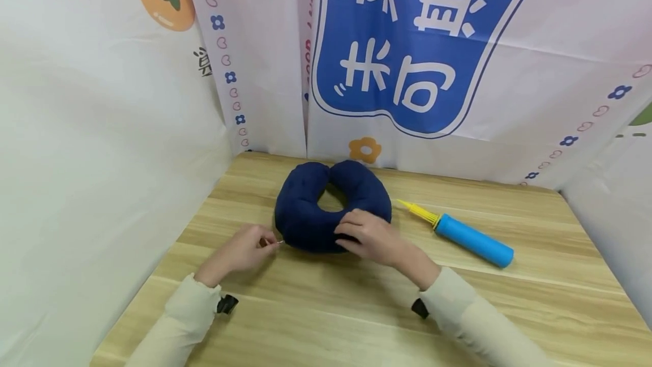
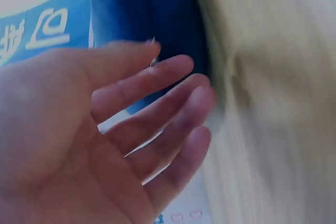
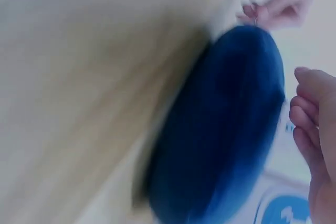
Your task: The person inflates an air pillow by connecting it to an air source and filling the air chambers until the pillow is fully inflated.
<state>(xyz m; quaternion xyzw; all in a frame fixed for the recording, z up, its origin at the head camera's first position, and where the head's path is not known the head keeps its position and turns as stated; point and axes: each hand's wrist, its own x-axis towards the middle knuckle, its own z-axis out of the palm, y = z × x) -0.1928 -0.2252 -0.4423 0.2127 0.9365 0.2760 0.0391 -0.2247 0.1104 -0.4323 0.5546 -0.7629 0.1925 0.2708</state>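
Observation:
A navy blue U-shaped neck pillow [image 1: 305, 220] lies on the wooden table, its two ends pointing to the back. At its front left edge, my left hand [image 1: 249, 248] pinches a small silvery zipper pull [image 1: 280, 241] between thumb and index finger. The left wrist view shows the other fingers of that hand loosely bent beside the pillow [image 2: 152, 9]. My right hand [image 1: 369, 237] is over the pillow's front right part, fingers loosely bent. In the right wrist view, a gap shows between the right hand's fingers [image 3: 310, 119] and the pillow [image 3: 215, 129].
A blue hand pump [image 1: 474, 239] with a yellow nozzle [image 1: 420, 211] lies to the right of the pillow. Printed white cloth [image 1: 265, 61] hangs behind the wooden table [image 1: 326, 316] and along its sides. Dark devices sit at both wrists.

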